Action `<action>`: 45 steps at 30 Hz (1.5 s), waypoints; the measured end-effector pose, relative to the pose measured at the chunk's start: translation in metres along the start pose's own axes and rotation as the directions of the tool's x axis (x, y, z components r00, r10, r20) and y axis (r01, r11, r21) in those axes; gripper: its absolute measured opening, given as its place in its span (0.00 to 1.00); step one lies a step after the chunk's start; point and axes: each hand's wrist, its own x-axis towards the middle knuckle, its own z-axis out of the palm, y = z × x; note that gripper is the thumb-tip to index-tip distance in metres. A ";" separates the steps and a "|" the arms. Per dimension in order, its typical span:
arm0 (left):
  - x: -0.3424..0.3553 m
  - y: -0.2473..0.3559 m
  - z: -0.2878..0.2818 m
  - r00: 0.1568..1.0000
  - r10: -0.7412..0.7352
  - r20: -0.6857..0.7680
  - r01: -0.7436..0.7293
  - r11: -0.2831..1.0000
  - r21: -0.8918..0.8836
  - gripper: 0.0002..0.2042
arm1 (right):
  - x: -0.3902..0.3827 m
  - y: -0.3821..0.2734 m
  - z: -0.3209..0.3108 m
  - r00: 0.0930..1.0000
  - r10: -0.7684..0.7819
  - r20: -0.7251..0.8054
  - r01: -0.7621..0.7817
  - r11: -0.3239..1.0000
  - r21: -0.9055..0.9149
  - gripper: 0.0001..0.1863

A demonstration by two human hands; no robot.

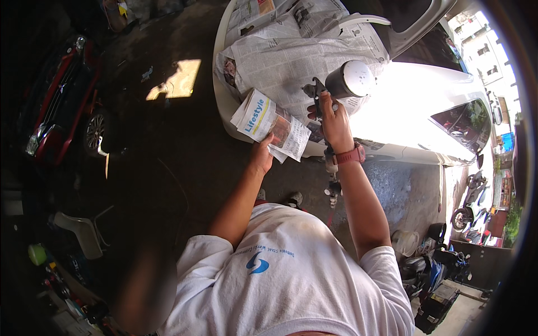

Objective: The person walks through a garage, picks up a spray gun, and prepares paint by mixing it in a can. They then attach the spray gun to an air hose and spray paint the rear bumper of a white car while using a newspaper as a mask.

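Note:
My left hand (261, 155) is closed on the lower edge of a folded newspaper (276, 124), held in front of the white car's (223, 106) edge. In my right hand (336, 126) is a paint spray gun (317, 92), with fingers wrapped round its handle. A round cup (348, 79) with a pale lid sits on the gun. Below my right wrist, fittings (333, 187) hang, partly hidden by the forearm. Newspaper sheets (280, 59) cover part of the car just beyond both hands.
A white car door handle piece (364, 21) lies near the sheets. To the far left stands a red car (59, 101). A white plastic chair (81, 232) is at the lower left. Motorcycles (471, 204) and a black box (438, 301) stand at the right.

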 end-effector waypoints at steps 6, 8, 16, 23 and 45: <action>0.006 -0.004 0.000 1.000 0.016 0.017 -0.016 1.000 0.004 0.08 | -0.004 -0.005 -0.004 0.996 0.082 0.021 -0.082 0.997 0.006 0.39; 0.007 -0.006 0.000 1.000 0.015 0.016 -0.015 1.000 -0.002 0.07 | -0.004 -0.005 -0.005 0.993 0.116 0.011 -0.116 0.993 -0.002 0.43; 0.008 -0.004 -0.009 0.998 0.011 0.056 -0.011 1.000 -0.002 0.06 | -0.004 0.007 -0.006 0.997 0.078 -0.013 -0.079 0.996 -0.035 0.44; 0.011 -0.007 -0.007 0.999 -0.002 0.033 0.002 1.000 -0.002 0.09 | -0.010 0.001 0.000 0.996 0.080 0.031 -0.081 0.997 0.013 0.39; -0.344 0.064 -0.412 0.458 0.307 -0.835 0.718 0.426 0.550 0.24 | -0.208 0.220 0.018 0.921 0.215 0.325 -0.239 0.971 0.035 0.33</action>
